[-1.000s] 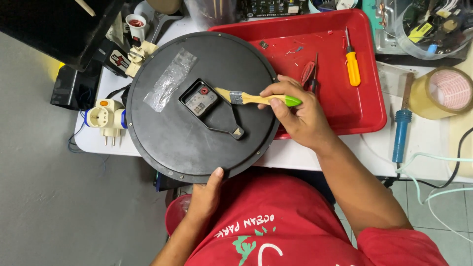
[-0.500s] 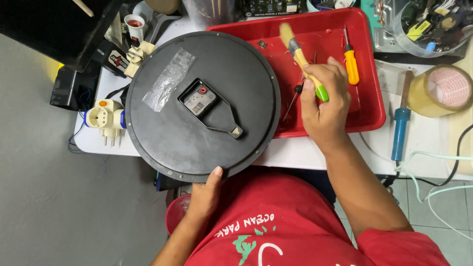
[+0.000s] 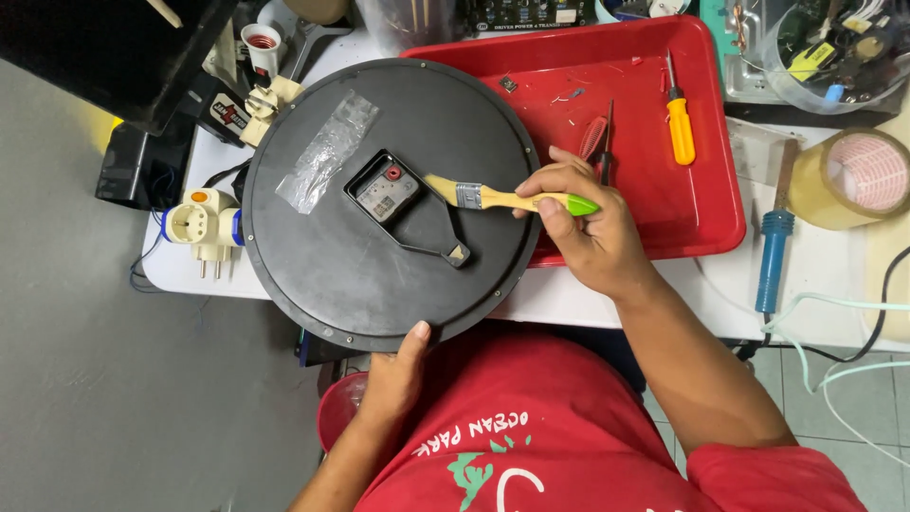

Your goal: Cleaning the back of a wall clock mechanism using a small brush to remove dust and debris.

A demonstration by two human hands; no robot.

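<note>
Flat wooden brush (image 3: 493,197) on round black clock back (image 3: 379,284)

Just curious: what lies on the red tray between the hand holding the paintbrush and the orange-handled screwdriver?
In the head view, a red-handled screwdriver lies there on the red plastic tray, beside the right hand.

One round black clock back (image 3: 379,284), one paintbrush (image 3: 502,197), two screwdrivers (image 3: 680,123), one red tray (image 3: 692,190), one tape roll (image 3: 848,180).

black clock back (image 3: 379,275), green-tipped brush (image 3: 512,199), red tray (image 3: 645,123)
</note>
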